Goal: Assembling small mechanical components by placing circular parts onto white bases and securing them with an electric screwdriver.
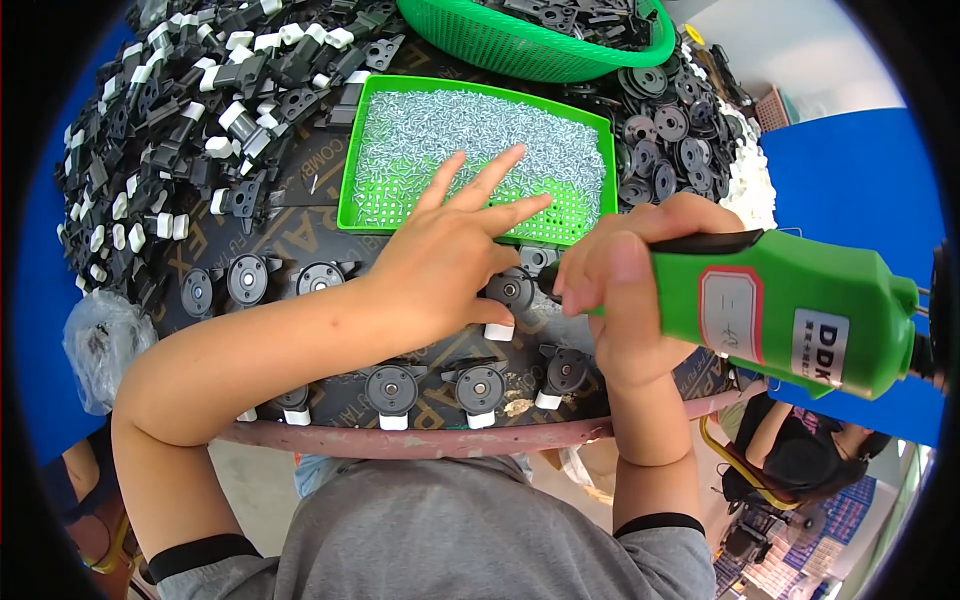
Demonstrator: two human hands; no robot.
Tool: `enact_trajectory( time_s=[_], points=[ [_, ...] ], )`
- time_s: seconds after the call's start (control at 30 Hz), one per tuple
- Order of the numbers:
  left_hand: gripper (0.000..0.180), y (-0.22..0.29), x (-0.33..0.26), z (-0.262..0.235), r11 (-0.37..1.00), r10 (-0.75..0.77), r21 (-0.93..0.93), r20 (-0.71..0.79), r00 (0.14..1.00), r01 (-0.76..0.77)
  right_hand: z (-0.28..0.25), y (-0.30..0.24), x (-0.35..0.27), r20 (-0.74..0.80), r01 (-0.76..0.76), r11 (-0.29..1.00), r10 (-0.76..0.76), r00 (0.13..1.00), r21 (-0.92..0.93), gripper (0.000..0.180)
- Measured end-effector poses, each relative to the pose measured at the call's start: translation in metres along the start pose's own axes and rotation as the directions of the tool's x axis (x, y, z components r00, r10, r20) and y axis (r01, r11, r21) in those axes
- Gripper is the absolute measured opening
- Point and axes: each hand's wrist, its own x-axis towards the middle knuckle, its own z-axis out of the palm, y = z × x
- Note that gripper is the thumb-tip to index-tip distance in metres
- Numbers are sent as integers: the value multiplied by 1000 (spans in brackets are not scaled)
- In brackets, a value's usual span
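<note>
Screws [450, 130] lie in a tray [349, 170], behind a row of round parts [392, 388].

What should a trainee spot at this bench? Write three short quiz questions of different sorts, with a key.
1. True or false: the right hand grips a green plastic electric screwdriver.
2. What fills the green rectangular plastic tray? A. small silver screws B. white caps C. black discs
3. Fill in: the left hand rests on a black round plastic part with a ___ tab.
Key: 1 true; 2 A; 3 white.
</note>
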Motion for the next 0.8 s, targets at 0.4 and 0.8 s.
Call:
enact_trajectory(
  time_s=[0.4, 0.8],
  points=[
    [43, 3, 2, 0, 999, -39, -19, 15, 999, 39, -10, 27, 18, -335, -27, 957, 128, 933, 290, 17],
    [42, -7, 3, 7, 991, -38, -123, 54, 998, 45, -7, 35, 17, -305, 5, 964, 78, 949, 265, 18]
  ],
)
